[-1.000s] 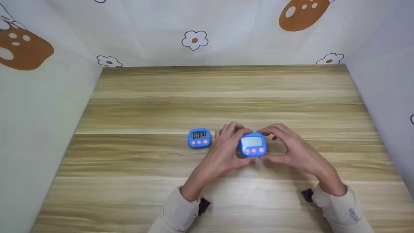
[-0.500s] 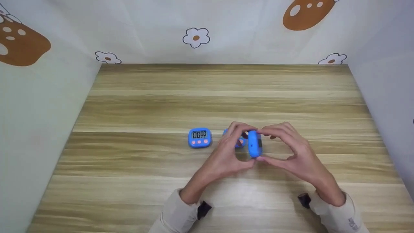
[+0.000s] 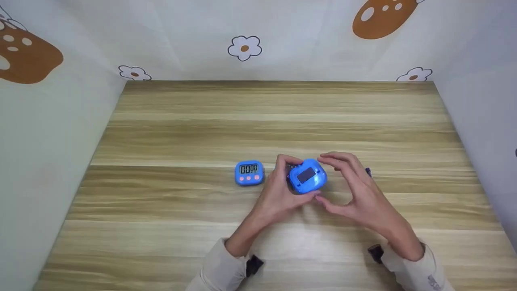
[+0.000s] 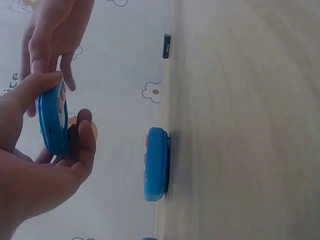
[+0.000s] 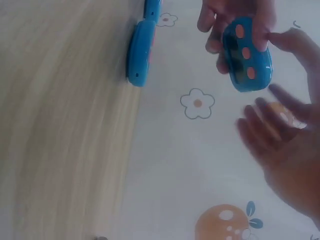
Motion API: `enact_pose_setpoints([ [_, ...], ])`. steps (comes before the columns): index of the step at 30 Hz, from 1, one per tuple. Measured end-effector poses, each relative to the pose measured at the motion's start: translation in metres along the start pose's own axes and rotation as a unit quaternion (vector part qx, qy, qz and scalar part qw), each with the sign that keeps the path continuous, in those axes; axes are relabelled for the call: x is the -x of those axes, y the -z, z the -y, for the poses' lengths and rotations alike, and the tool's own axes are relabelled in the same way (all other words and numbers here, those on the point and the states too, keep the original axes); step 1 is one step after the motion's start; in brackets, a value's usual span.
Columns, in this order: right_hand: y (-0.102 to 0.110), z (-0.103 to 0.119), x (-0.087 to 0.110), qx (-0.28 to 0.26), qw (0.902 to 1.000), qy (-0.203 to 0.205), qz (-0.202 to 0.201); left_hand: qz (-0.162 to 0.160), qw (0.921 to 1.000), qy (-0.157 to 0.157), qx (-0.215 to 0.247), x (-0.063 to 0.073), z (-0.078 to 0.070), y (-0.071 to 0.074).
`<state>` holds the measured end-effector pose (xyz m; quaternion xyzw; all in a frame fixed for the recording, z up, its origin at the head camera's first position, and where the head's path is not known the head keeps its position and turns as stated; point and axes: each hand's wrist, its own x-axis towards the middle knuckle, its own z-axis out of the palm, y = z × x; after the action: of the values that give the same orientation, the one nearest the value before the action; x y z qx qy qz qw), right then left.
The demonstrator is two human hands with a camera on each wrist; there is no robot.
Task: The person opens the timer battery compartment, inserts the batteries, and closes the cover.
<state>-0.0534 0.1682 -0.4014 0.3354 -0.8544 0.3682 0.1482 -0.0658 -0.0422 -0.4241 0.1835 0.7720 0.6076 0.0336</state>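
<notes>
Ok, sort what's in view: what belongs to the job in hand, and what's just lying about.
In the job:
held timer, in the left hand
right hand, close beside it

Apparently just lying about:
timer showing zeros
second resting timer
likely battery, untouched, though possibly meant for the job

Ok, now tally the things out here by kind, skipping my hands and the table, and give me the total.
Blue timers: 3, one of them in the left hand
Small dark battery: 1
Total: 4
</notes>
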Motion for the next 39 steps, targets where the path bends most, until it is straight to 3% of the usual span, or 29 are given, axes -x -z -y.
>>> enact_pose_setpoints([
  [6, -0.016, -0.001, 0.004, 0.048, 0.9977, -0.048, 0.007, -0.055, 0.9923, 0.11, -0.01, 0.004, -0.006, -0.01],
  [9, -0.021, -0.002, 0.004, 0.038, 0.9971, -0.065, -0.009, -0.057, 0.9897, 0.131, -0.01, 0.005, -0.01, -0.012],
  [12, -0.017, -0.003, 0.003, -0.002, 0.9965, -0.082, -0.015, -0.036, 0.991, 0.118, 0.053, 0.006, -0.012, -0.007],
  [16, -0.002, 0.001, -0.001, -0.098, 0.9919, -0.079, -0.021, 0.042, 0.9844, 0.069, 0.157, 0.006, -0.01, 0.008],
  [20, 0.009, 0.008, -0.006, -0.152, 0.9868, -0.054, -0.015, 0.102, 0.9805, 0.024, 0.166, 0.006, -0.004, 0.016],
  [24, 0.012, 0.01, -0.008, -0.152, 0.9871, -0.05, -0.006, 0.107, 0.9832, 0.009, 0.148, 0.004, -0.001, 0.017],
  [27, 0.012, 0.011, -0.008, -0.153, 0.9869, -0.05, -0.006, 0.11, 0.9801, 0.01, 0.165, 0.005, 0.0, 0.017],
  [30, 0.009, 0.013, -0.009, -0.156, 0.9872, -0.033, -0.01, 0.134, 0.9644, 0.014, 0.228, 0.008, -0.001, 0.016],
  [33, 0.005, 0.017, -0.008, -0.142, 0.9898, -0.011, -0.007, 0.165, 0.9295, 0.029, 0.329, 0.01, -0.002, 0.012],
  [36, 0.0, 0.021, -0.008, -0.119, 0.9929, 0.008, -0.006, 0.166, 0.8999, 0.043, 0.401, 0.012, -0.002, 0.006],
  [37, -0.001, 0.022, -0.009, -0.112, 0.9936, 0.015, -0.007, 0.159, 0.8937, 0.047, 0.417, 0.013, -0.001, 0.003],
  [39, -0.003, 0.022, -0.01, -0.102, 0.9942, 0.029, -0.014, 0.136, 0.8914, 0.051, 0.429, 0.013, 0.0, -0.002],
])
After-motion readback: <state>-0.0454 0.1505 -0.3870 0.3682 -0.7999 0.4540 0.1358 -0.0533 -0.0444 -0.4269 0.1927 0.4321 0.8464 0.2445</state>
